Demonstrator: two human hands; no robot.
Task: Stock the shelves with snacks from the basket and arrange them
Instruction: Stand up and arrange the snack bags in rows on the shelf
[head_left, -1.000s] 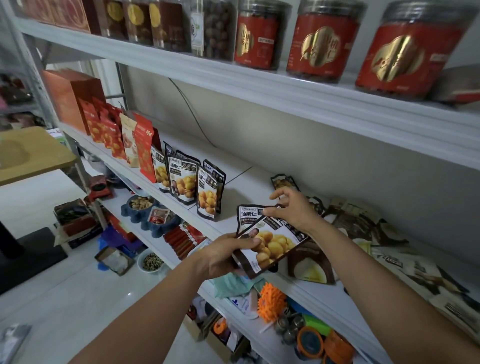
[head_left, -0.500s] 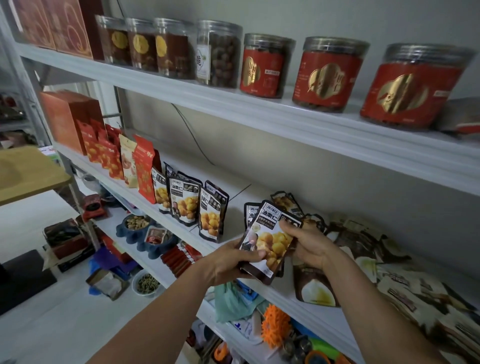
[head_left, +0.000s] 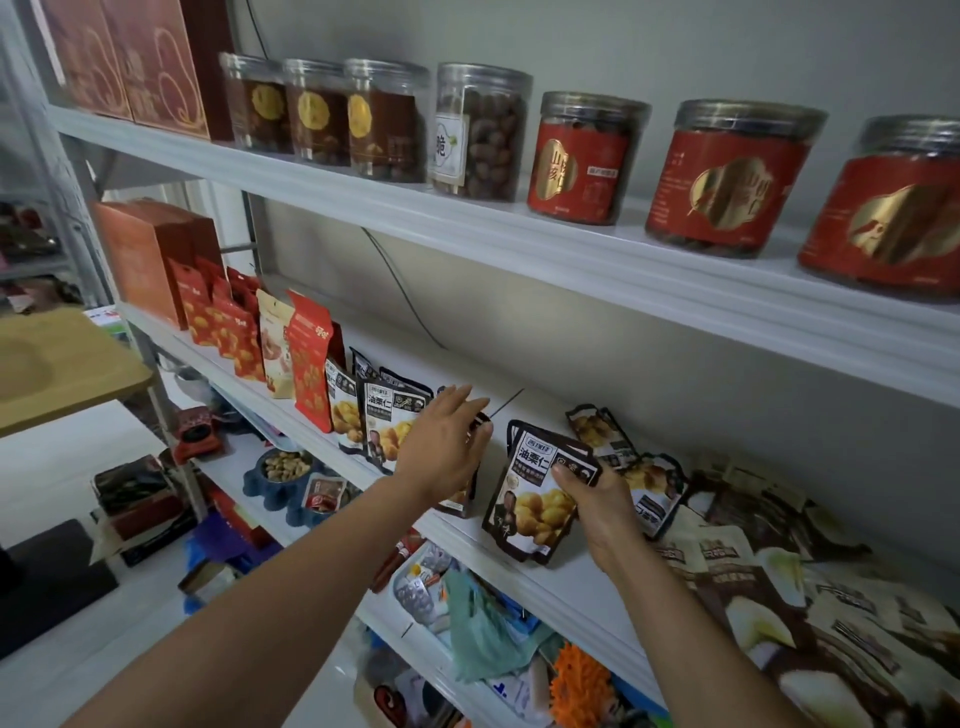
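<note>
Item: chestnut pouch, upright in my right hand, thumb curled across its face, at the front edge of the middle shelf. My left hand, fingers straight, touches the standing pouch alongside, likely to steady the row for the newcomer.

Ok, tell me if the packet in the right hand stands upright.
Tilted: the right hand grips the packet, its top leaning right. Whether its bottom touches the shelf, cannot tell.
</note>
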